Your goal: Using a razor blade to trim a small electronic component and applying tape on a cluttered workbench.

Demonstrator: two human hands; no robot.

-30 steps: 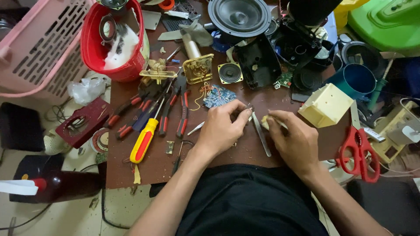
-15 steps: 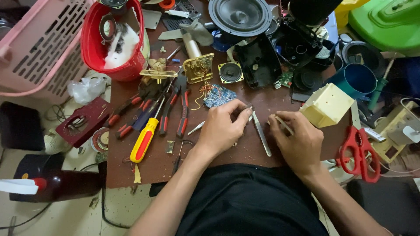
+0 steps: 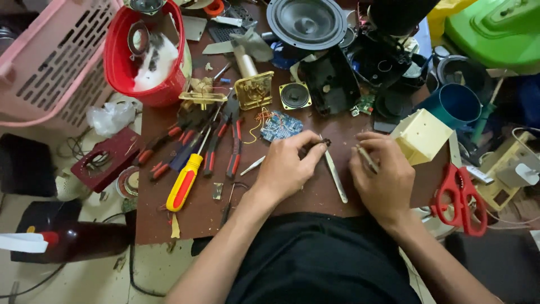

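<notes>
I am resting both forearms across my lap and bringing my hands together over the middle of the brown table (image 3: 315, 202). My left hand (image 3: 287, 166) is lying knuckles up, its thumb and forefinger pinching a small dark part (image 3: 325, 143) at their tips, with the other fingers curling loosely under. My right hand (image 3: 382, 177) is sitting just beside it, fingers folding around a thin pale stick (image 3: 367, 157) that is slanting up toward the left hand; the two hands are near each other but not touching. The dark part is tiny and I cannot tell its shape; it is hovering just above the top end of the metal tweezers (image 3: 336, 174), which are lying flat on the table between my hands. A blue circuit board (image 3: 280, 125) with coloured wires is lying just beyond my left fingers. To my left, pliers (image 3: 233, 143) and a yellow-handled screwdriver (image 3: 185, 180) are fanning out, well apart from my wrist. A cream plastic box (image 3: 421, 135) is standing close beside my right hand, and red scissors (image 3: 462, 191) are hanging at the table's right edge. The strip of bare table in front of my lap is giving my hands the only open room; farther back, a small speaker (image 3: 295, 95) and black housings are crowding the surface.
</notes>
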